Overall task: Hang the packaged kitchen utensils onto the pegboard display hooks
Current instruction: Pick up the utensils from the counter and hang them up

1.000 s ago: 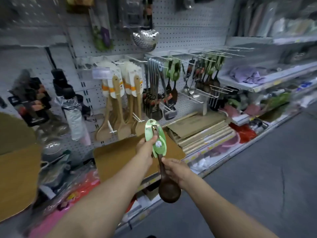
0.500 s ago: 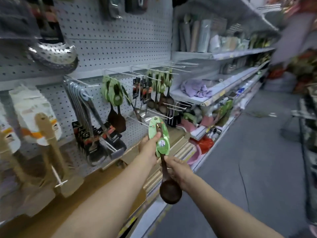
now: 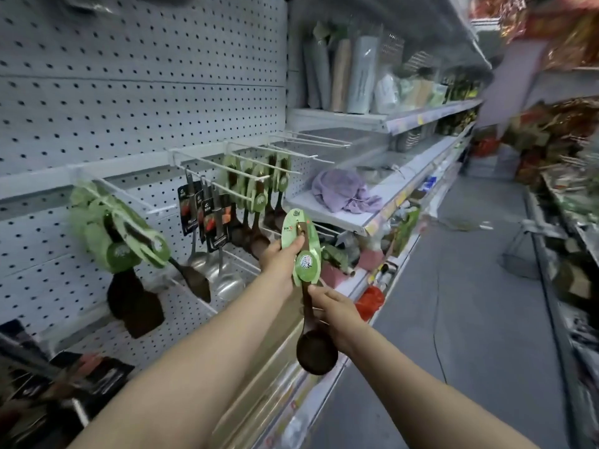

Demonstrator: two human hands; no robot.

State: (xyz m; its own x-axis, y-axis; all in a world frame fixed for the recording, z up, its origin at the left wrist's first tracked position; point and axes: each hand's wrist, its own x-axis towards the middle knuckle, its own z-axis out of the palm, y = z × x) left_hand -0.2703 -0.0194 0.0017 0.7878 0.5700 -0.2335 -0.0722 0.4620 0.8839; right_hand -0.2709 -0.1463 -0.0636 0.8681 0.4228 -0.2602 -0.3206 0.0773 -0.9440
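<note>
A grey pegboard (image 3: 139,92) carries hooks (image 3: 246,171) of green-carded utensils (image 3: 256,192); a purple cloth (image 3: 340,192) lies on the adjoining shelf (image 3: 327,210).

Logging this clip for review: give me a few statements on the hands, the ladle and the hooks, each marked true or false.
1. The left hand holds the green card of the wooden ladle. True.
2. The right hand is empty. False: it grips the ladle's handle below the card.
3. The ladle already hangs on a hook. False: it is held clear of the hooks, in front of the shelf edge.
4. Other green-carded utensils hang on the pegboard hooks. True.
5. A purple cloth lies on a shelf. True.
</note>
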